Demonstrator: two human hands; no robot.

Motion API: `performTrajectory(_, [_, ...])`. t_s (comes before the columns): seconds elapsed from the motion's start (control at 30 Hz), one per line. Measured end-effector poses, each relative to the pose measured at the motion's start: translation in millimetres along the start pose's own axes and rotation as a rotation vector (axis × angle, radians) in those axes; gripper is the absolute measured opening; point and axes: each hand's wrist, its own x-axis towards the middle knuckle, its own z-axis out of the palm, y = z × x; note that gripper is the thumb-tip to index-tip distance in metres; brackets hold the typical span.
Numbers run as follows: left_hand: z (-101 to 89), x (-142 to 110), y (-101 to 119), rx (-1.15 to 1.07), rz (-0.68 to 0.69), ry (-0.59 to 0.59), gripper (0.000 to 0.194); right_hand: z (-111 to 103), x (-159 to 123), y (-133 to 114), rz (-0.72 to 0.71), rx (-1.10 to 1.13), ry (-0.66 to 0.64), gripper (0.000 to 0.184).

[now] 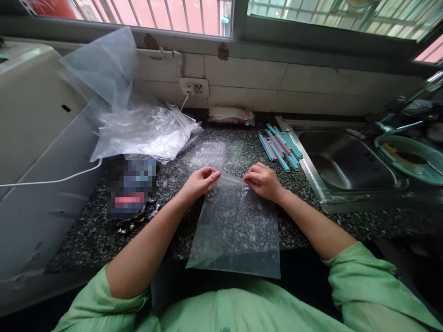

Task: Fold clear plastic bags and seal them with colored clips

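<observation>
A clear plastic bag [238,226] lies flat over the front of the speckled counter, its near end hanging past the edge. My left hand [201,180] pinches the bag's far left corner between thumb and fingers. At the far right corner, my right hand [263,181] is closed on the same bag, fingertips pressed together. The far edge of the bag stretches between both hands. Beyond my right hand lies a loose pile of teal and pink plastic strips [281,146]. A heap of clear plastic bags [145,131] sits to the far left.
A phone-like item [131,186], blurred out, lies left of my left arm near small shiny bits. The steel sink [341,157] and a green basket [408,161] are at right. A white cable [51,181] crosses at left. A packet [231,115] lies against the wall.
</observation>
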Motion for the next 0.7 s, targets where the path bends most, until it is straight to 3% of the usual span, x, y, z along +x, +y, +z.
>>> performTrajectory(0.13, [-1.1,-3,2,0.004,0.117,0.119,0.035,-7,1,-1,0.143,0.042,0.016,0.018])
performTrajectory(0.33, [-11.1,-4,4,-0.125,0.212,0.293,0.032,-23,-4,22,0.618,0.451,0.057,0.037])
performTrajectory(0.53, [-11.5,-4,3,-0.205,0.292,0.375,0.028,-21,-2,18,0.705,0.684,0.111,0.038])
performTrajectory(0.7, [-13.0,-5,4,-0.159,0.259,0.381,0.027,-18,-2,17,0.741,0.769,0.193,0.034])
